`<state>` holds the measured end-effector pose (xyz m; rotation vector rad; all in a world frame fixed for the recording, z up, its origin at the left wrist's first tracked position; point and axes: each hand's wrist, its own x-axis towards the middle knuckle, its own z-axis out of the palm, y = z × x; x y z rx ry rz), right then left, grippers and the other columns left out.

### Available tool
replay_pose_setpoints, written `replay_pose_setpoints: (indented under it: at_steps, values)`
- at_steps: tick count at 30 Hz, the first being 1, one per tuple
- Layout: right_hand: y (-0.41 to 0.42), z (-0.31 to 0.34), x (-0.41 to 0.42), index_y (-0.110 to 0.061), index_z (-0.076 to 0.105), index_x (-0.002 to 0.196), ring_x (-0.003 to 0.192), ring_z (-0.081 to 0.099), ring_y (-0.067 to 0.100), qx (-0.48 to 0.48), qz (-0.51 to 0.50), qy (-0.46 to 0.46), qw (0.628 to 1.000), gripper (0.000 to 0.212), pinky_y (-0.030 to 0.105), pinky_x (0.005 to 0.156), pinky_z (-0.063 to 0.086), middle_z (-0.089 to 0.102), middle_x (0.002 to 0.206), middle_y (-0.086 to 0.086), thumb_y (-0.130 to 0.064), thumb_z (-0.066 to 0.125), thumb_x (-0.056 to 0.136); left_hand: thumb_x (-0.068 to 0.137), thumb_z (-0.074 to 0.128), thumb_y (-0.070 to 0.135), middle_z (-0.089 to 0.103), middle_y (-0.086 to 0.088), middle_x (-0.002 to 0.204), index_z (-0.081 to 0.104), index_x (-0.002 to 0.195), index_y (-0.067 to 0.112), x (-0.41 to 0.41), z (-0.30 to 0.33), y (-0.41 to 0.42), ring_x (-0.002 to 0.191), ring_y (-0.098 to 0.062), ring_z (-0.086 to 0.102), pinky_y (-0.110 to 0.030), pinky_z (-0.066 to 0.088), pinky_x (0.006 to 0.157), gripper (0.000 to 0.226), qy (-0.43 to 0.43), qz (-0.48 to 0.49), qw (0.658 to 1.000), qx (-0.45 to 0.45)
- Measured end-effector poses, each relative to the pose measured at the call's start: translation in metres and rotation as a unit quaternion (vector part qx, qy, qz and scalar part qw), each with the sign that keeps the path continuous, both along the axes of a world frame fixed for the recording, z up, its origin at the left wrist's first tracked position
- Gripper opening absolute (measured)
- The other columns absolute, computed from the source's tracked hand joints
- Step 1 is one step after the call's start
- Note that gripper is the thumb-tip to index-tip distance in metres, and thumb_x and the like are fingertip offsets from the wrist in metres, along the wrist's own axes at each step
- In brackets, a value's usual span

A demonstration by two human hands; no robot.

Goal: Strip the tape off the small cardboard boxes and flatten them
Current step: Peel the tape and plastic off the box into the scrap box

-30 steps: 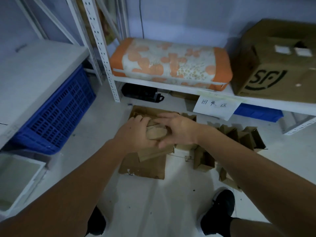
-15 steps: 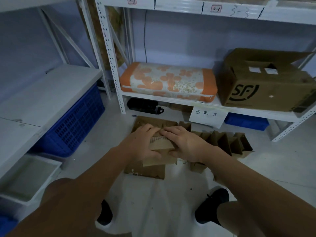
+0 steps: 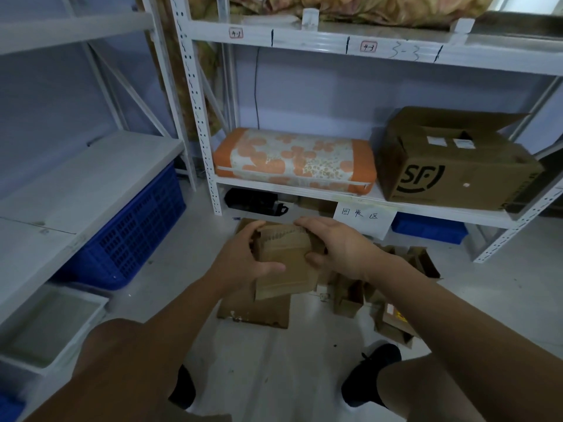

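Note:
A small flattened brown cardboard box [image 3: 283,263] is held up in front of me, over the floor. My left hand [image 3: 240,257] grips its left edge, thumb across the front. My right hand [image 3: 335,245] grips its right edge and top corner. Under it on the floor lies a flat sheet of cardboard [image 3: 259,309]. Several small open cardboard boxes [image 3: 405,269] stand and lie on the floor to the right. I cannot make out any tape on the held box.
A white metal shelf [image 3: 304,193] carries an orange flowered cushion [image 3: 292,159] and a large SF carton [image 3: 451,166]. A blue crate [image 3: 131,236] sits under the left shelf, a white tray [image 3: 51,327] nearer. My black shoes [image 3: 371,370] stand on the floor.
Both hands have lifted the small box up off the floor pile, and my view has tilted up to show more of the shelves.

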<state>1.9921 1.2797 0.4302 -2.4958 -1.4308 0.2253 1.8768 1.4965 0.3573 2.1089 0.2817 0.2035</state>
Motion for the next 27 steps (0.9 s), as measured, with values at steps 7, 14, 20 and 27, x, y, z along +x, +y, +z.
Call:
replay_pose_setpoints:
  at_steps: [7,14,20,27]
  values:
    - [-0.009,-0.021,-0.018,-0.019,0.018,0.162,0.156,0.010,0.017,0.033,0.023,-0.090,0.995,0.069,0.031,0.127,0.008,0.017,0.169,0.001,-0.037,0.050,0.104,0.049,0.091,0.069,0.066,0.014,0.127,0.052,0.141,0.032,0.010,0.000,0.010,0.112,-0.010,0.065,-0.040,0.058,0.096,0.106,-0.020,0.073,0.997,-0.022]
    - [-0.009,-0.014,-0.014,-0.019,0.067,0.129,0.105,0.062,0.015,0.059,0.007,0.022,0.998,0.038,0.037,0.095,0.050,0.071,0.117,0.000,-0.042,0.052,0.103,0.058,0.100,0.043,0.059,0.012,0.134,0.047,0.144,0.033,0.006,-0.002,0.008,0.118,-0.011,0.060,-0.035,0.054,0.099,0.102,-0.005,0.018,1.000,0.015]
    - [-0.006,-0.021,-0.008,-0.025,0.051,0.147,0.121,0.040,0.016,0.016,-0.008,0.053,0.998,0.065,0.030,0.105,0.035,0.049,0.131,-0.004,-0.053,0.066,0.091,0.078,0.088,0.008,0.053,0.010,0.133,0.044,0.143,0.036,0.006,0.000,0.005,0.118,-0.008,0.055,-0.035,0.054,0.101,0.084,-0.039,-0.002,0.998,0.045]
    - [-0.015,-0.030,-0.010,-0.036,0.055,0.119,0.118,0.043,0.014,0.142,-0.103,0.162,0.971,0.067,0.034,0.103,0.045,0.041,0.125,-0.008,-0.066,0.082,0.065,0.081,0.086,0.009,0.055,0.015,0.130,0.046,0.143,0.032,0.001,0.003,0.003,0.114,0.005,0.056,-0.019,0.055,0.093,0.077,-0.046,-0.007,0.999,-0.002]
